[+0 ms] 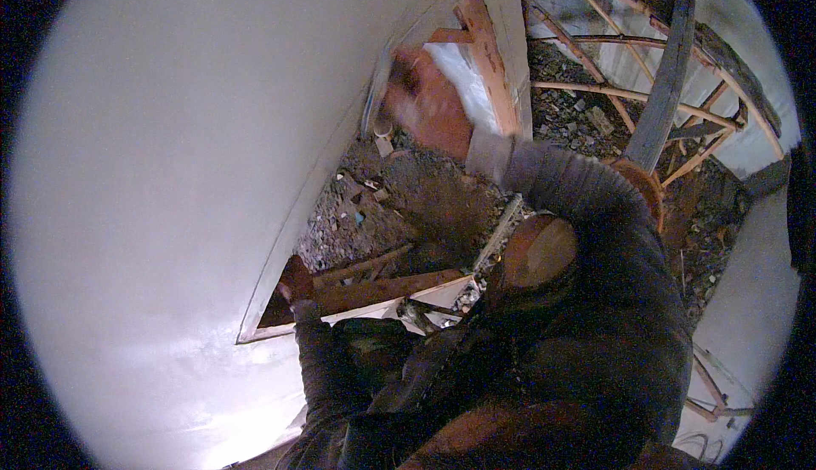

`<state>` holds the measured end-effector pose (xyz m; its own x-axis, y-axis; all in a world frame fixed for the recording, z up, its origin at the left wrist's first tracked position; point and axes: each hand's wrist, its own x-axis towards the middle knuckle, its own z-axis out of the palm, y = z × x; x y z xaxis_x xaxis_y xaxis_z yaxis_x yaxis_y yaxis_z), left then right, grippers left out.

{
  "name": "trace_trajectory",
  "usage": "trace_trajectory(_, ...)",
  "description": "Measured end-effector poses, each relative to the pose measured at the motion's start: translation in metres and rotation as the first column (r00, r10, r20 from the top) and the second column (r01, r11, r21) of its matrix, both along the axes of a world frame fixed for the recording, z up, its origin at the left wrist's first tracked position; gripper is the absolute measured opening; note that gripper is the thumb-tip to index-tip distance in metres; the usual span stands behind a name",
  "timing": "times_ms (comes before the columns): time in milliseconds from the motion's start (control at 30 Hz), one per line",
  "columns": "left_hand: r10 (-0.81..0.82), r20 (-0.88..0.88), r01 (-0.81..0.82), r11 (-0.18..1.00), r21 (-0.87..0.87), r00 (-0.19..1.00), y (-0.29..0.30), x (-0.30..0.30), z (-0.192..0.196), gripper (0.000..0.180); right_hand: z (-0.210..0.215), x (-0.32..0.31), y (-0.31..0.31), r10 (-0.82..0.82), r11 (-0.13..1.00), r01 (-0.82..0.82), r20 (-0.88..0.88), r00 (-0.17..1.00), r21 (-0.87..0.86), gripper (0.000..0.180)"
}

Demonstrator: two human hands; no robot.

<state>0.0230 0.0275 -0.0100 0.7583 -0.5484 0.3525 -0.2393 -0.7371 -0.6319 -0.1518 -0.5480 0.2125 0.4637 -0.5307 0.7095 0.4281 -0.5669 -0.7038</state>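
Note:
A large white panel (187, 147) fills the left side. At its lower right edge my left hand (297, 281) touches the corner where a brown wooden plank (382, 294) meets the panel; shadow hides how the fingers lie. My right hand (425, 100), smeared by motion, reaches across a gap to the panel's upper edge. Whether it holds anything cannot be made out. Beside its wrist stands a reddish-brown board (491, 62). Just below the blurred fingers is a small pale round piece (382, 130).
Dirt and rubble (365, 206) cover the ground beyond the gap. At the upper right, a grey weathered plank (667, 79) leans across a lattice of thin wooden poles (595, 87). More stones (569, 104) lie under it. A pale surface (752, 257) runs along the right.

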Motion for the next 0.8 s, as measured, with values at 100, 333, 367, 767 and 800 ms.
trace_trajectory(100,0.049,-0.035,-0.047,0.997,0.060,0.998,-0.026,-0.015,0.027,0.029,0.001,-0.025,0.010,0.057,0.998,-0.058,-0.097,0.994,-0.009,0.046)
trace_trajectory(333,0.176,-0.175,-0.176,0.984,0.012,0.969,-0.045,-0.033,0.079,0.048,-0.012,0.055,-0.185,-0.486,0.871,0.470,0.116,0.866,0.143,0.042)
trace_trajectory(367,0.227,-0.242,-0.223,0.974,0.045,0.943,-0.051,-0.033,0.085,0.047,-0.009,0.057,-0.195,-0.512,0.854,0.495,0.093,0.854,0.160,0.043)
trace_trajectory(767,0.240,-0.239,-0.222,0.970,0.102,0.941,-0.047,-0.031,0.061,0.053,0.003,0.032,-0.119,-0.396,0.906,0.408,0.110,0.912,-0.113,0.051)
trace_trajectory(800,0.290,-0.309,-0.271,0.957,0.103,0.906,-0.042,-0.029,0.066,0.071,0.002,0.030,-0.126,-0.414,0.901,0.424,0.107,0.904,-0.090,0.051)
